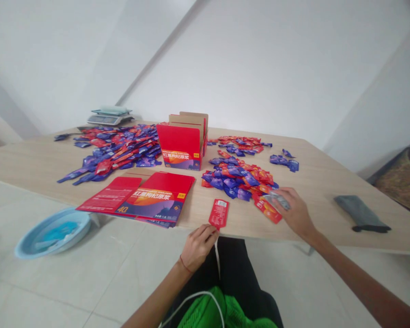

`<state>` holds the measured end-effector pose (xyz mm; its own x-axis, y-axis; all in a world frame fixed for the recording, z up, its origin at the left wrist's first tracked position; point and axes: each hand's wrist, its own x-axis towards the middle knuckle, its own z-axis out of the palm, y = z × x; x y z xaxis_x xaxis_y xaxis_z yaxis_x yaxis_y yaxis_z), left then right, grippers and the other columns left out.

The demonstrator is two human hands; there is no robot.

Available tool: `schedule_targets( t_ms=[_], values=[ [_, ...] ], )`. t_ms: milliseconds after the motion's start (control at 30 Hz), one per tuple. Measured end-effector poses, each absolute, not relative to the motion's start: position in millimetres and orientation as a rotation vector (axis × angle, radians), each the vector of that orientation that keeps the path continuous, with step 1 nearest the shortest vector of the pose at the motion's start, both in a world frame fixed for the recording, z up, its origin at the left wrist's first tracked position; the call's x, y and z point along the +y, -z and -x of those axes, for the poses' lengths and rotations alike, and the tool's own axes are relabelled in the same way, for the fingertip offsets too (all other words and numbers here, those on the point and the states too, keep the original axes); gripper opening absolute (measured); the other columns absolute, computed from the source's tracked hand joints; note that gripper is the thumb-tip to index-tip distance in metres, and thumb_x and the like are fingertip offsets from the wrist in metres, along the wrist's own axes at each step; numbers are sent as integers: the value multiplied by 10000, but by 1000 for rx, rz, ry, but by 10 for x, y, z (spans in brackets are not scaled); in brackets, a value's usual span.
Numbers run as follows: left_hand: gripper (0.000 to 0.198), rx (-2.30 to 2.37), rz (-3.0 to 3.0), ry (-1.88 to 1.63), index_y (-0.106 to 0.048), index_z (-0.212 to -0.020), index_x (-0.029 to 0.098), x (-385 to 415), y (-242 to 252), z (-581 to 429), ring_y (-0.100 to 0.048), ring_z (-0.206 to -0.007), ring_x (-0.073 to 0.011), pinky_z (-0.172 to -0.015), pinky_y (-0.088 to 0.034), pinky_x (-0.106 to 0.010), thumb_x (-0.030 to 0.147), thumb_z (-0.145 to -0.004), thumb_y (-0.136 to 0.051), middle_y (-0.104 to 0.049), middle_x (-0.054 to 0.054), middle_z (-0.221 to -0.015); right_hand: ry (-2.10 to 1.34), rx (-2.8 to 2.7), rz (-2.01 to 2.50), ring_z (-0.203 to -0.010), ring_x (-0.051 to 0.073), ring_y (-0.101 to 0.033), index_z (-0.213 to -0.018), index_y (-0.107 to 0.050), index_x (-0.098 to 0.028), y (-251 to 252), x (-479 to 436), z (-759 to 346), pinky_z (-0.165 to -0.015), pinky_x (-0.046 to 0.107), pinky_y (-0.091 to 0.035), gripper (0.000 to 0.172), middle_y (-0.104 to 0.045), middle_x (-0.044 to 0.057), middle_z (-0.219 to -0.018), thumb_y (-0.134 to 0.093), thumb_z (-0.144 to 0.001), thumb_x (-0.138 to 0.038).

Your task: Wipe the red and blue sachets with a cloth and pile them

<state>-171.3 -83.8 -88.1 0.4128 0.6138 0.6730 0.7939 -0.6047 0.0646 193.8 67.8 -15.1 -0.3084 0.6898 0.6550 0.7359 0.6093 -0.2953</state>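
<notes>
My left hand [200, 248] is at the table's front edge, its fingers closed on the lower end of a red sachet [219, 212]. The sachet lies flat with a barcode label facing up. My right hand [296, 213] grips a crumpled grey cloth [279, 200] over an orange-red sachet [267, 210] on the tabletop. Part of that sachet is hidden beneath the cloth and fingers. Just beyond both hands is a heap of purple and orange sachets [237, 180].
Flattened red and purple cartons [153, 196] lie front left. Behind them stand upright open boxes [181, 146]. A bigger sachet pile [123, 148] and a scale [109, 117] are farther left. A grey pouch [360, 212] lies right; a blue basin [54, 232] is below the table edge.
</notes>
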Motion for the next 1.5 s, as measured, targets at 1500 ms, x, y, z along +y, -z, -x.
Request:
schedule_targets(
  t_ms=[1500],
  values=[
    [187,-1281,2206,1503,-766,-1065,224,-742,1209,1579,-718,-962,-183,-872,-614,-301,91,-999,-652,-778,-38,-974,-237,-2489,823,-1150,225,-625,-1121,-754,-198,557,800,-107,-1044,368,-504,313,-693,96,-1195,-518,-952,-78]
  ],
)
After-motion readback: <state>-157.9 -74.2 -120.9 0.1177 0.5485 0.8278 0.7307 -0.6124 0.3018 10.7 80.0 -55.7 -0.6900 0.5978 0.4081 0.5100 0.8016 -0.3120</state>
